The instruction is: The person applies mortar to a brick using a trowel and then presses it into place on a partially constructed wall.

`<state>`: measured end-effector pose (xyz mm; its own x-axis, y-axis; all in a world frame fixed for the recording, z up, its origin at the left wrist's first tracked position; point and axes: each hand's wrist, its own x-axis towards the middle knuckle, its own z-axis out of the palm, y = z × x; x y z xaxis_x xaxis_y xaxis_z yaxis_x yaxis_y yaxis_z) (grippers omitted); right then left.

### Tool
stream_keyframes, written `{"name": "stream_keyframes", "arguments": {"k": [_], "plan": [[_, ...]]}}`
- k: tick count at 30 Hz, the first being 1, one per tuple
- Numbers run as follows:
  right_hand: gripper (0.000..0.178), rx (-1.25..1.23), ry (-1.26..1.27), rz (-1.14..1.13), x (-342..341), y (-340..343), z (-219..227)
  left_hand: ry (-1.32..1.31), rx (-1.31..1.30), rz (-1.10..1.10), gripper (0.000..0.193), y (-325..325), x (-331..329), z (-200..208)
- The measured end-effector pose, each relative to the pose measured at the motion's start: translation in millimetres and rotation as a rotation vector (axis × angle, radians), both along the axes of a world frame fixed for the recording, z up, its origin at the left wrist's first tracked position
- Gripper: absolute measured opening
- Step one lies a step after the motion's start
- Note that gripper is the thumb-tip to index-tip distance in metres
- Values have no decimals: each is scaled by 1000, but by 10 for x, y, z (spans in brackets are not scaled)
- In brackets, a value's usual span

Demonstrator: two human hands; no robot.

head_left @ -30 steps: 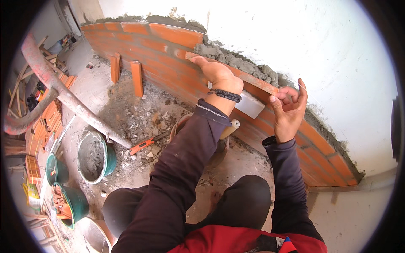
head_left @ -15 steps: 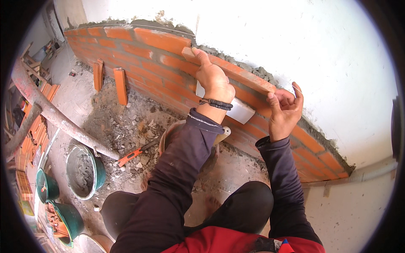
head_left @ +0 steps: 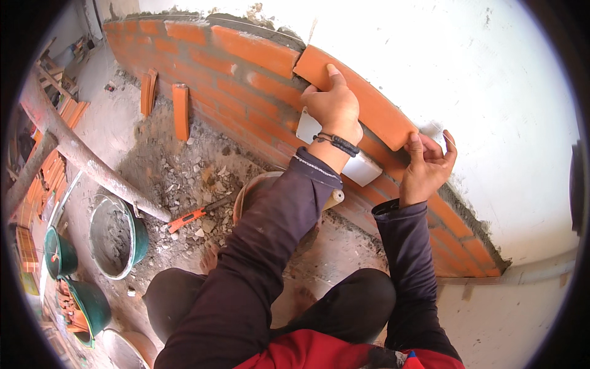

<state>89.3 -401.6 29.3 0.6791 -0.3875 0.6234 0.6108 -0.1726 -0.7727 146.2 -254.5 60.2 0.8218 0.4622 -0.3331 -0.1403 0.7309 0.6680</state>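
A thin orange brick tile (head_left: 375,104) stands at the top row of the brick-faced low wall (head_left: 221,83), its broad face toward me. At its left part is my left hand (head_left: 337,112), one finger on the face and another by the lower edge. My right hand (head_left: 425,171) grips the tile's right end between thumb and fingers. A thin pale string is near its raised finger. Grey mortar (head_left: 458,197) lines the wall's top edge. Below my left hand, a white rectangular plate (head_left: 362,170) is set against the bricks, partly hidden by my wrist.
Two stacks of tiles lean upright, one tile (head_left: 180,112) nearer. An orange-handled tool (head_left: 187,219) lies on rubble. A mortar bucket (head_left: 126,270), smaller green buckets (head_left: 67,252) and a slanting pole (head_left: 92,163) stand left. A partly hidden bucket (head_left: 246,192) sits before my knees.
The tile has tilted up from showing its narrow edge to showing its broad face against the wall. My left hand has shifted from its left end onto its face. The view has shifted slightly.
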Motion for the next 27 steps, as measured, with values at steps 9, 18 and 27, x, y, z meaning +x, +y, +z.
{"name": "stream_keyframes", "arguments": {"k": [9, 18, 27], "plan": [[62, -34, -27, -50, 88, -4, -25, -78, 184, 67, 50, -19, -51, -243], [61, -21, -60, -45, 109, 9, -37, 60, 1158, 577, 97, 186, -50, -543], [61, -22, -38, -37, 83, -26, -31, -81, 1479, 362, 126, 399, -86, -662]]}}
